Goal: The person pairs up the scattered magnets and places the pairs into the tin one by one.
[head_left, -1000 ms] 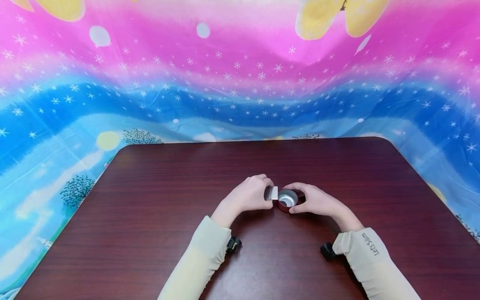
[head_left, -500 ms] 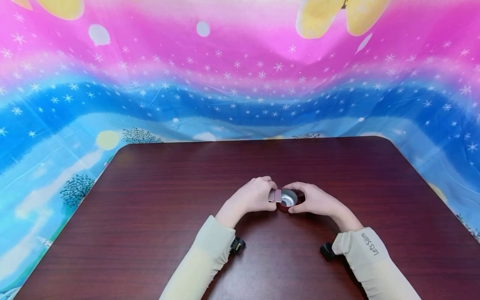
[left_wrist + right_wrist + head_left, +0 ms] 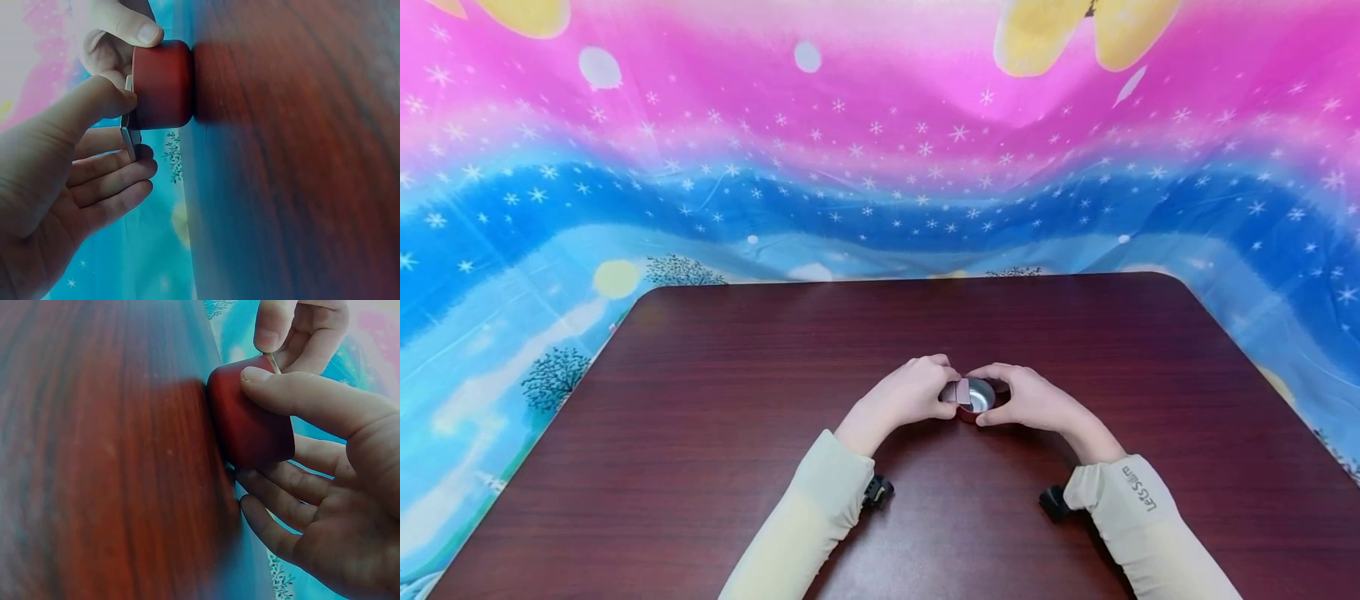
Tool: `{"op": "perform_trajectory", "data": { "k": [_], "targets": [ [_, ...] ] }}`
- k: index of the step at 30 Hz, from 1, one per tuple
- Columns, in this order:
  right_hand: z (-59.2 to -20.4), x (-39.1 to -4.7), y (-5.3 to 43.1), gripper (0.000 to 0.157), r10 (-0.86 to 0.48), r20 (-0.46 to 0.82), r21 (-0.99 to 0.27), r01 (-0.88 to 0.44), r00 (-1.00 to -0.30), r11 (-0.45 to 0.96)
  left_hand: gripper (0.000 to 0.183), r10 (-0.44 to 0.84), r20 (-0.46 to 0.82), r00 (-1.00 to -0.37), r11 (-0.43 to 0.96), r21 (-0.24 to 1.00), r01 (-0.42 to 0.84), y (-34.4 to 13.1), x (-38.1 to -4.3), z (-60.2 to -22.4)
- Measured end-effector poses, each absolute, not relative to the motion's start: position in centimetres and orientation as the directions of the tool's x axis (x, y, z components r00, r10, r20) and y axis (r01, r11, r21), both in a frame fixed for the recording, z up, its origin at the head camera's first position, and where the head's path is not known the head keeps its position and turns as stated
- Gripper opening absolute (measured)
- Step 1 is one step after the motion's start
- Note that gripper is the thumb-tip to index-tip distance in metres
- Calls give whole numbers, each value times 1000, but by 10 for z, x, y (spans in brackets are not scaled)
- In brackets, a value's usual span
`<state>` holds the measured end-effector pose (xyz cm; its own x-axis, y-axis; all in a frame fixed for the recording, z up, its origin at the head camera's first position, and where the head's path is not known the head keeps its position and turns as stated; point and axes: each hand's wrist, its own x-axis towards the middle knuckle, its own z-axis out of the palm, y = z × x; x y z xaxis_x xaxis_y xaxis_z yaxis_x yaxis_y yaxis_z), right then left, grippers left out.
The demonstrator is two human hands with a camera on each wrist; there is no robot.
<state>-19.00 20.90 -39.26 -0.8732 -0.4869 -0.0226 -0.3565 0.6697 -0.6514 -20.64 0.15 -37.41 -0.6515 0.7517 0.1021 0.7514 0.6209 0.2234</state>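
A small round red cup (image 3: 981,395) with a silvery inside stands upright on the table, its mouth facing up. From the right side my right hand (image 3: 1033,402) holds it, the thumb (image 3: 281,390) on the near wall and the fingers behind. My left hand (image 3: 904,393) pinches a thin, bent silvery metal piece (image 3: 963,392) between thumb and fingers. In the left wrist view this metal piece (image 3: 130,142) lies along the rim of the red cup (image 3: 164,84). Its end reaches over the cup's left part in the head view. The portion under my left fingers is hidden.
The dark red-brown wooden table (image 3: 775,333) has rounded far corners. A colourful printed cloth (image 3: 880,167) hangs behind it. Black wrist cameras sit under both cuffs, the left camera (image 3: 877,492) and the right camera (image 3: 1055,502) close above the table.
My left hand has moved a little to the right, bringing the metal piece from beside the cup to over its rim. My right hand and the cup have stayed nearly still.
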Motion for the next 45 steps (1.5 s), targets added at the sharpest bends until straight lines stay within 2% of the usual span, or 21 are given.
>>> {"op": "perform_trajectory", "data": {
  "k": [22, 33, 45],
  "targets": [
    [-393, -192, 208, 63, -484, -33, -648, -350, -874, 676, 20, 777, 114, -619, 597, 178, 782, 6, -208, -371],
    [-392, -192, 207, 64, -474, -48, -637, -338, -879, 692, 29, 780, 81, -620, 591, 232, 773, 5, -208, -372],
    [-392, -191, 207, 64, -470, -52, -652, -327, -881, 685, 24, 786, 98, -610, 580, 225, 783, 7, -205, -372]
  ]
}}
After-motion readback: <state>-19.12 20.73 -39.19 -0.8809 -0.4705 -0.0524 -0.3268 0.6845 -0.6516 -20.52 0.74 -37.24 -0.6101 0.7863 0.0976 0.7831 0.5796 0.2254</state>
